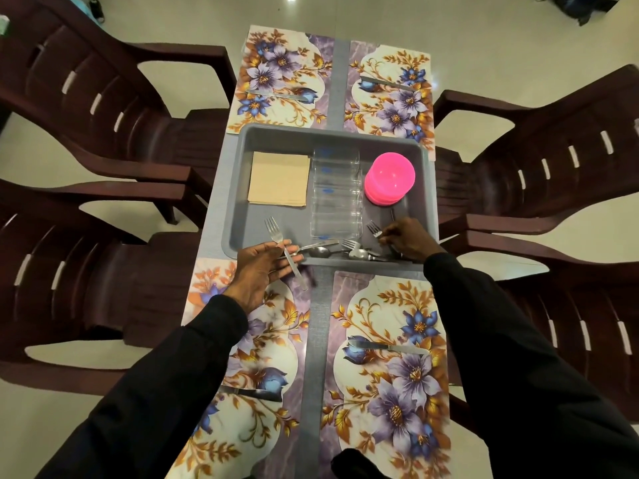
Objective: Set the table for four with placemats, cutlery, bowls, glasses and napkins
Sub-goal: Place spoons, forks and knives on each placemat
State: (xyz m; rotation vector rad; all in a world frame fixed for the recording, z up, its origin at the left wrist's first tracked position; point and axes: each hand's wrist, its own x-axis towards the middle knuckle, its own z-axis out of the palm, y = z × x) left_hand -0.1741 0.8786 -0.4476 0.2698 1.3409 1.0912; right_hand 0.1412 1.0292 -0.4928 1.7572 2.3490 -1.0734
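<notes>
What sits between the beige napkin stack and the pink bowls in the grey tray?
A row of clear drinking glasses fills that stretch of the grey plastic tray, per the head view.

Home dining area, narrow grey table [318, 326] at centre, 4 floral placemats [390, 375] on it, 4 maroon plastic armchairs [86, 98] at 9 and 3 o'clock, glossy pale floor [190, 22] at 12 o'clock

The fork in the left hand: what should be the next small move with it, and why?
Probably lay the fork from the left hand on the near left placemat, beside its knife. Every setting shows a knife but no fork, and the right hand pinches a second fork in the grey tray.
</notes>
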